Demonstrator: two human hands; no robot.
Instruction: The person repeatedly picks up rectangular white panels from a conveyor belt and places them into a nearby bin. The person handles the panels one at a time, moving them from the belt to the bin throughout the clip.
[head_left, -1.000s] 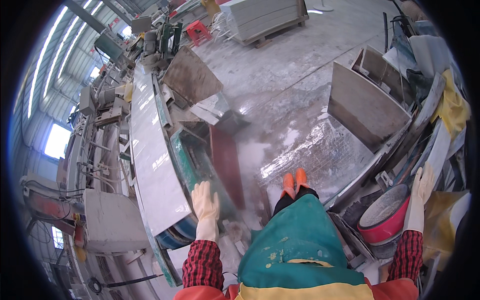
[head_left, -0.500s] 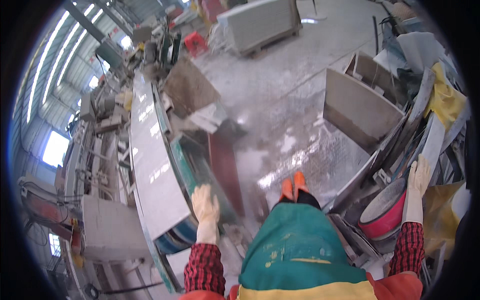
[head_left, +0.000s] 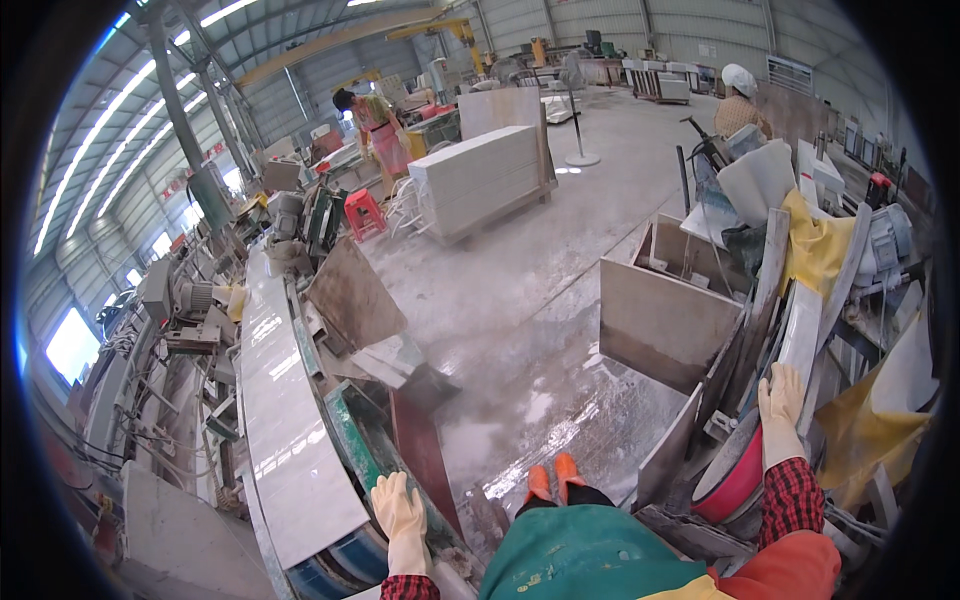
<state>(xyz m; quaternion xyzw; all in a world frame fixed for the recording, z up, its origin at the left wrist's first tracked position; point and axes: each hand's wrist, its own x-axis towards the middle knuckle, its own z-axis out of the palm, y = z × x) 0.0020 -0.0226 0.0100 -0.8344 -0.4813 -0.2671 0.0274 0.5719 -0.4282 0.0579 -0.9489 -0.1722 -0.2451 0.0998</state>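
My left hand (head_left: 400, 515), in a cream rubber glove, is open beside the belt conveyor on my left. Its fingers are spread near the green side frame (head_left: 357, 432), and I cannot tell whether they touch it. A wet, pale belt (head_left: 290, 400) runs ahead from there. My right hand (head_left: 783, 405), in a matching glove, lies with outstretched fingers at the near end of a long white strip (head_left: 800, 335) on my right; it looks open. Just beside that wrist is a red-rimmed roller (head_left: 730, 478). A green apron (head_left: 580, 555) covers my front.
Wet floor lies between the two machines, with brown boards (head_left: 665, 325) at right and a dark red panel (head_left: 425, 450) at left. Ahead stand a pallet of white slabs (head_left: 475, 180) and a red stool (head_left: 364, 213). One person (head_left: 383, 140) stands far left, another (head_left: 740, 110) far right.
The view has tilted up, so more of the hall and two people now show. Both hands appear lower in the picture, still beside the same machines.
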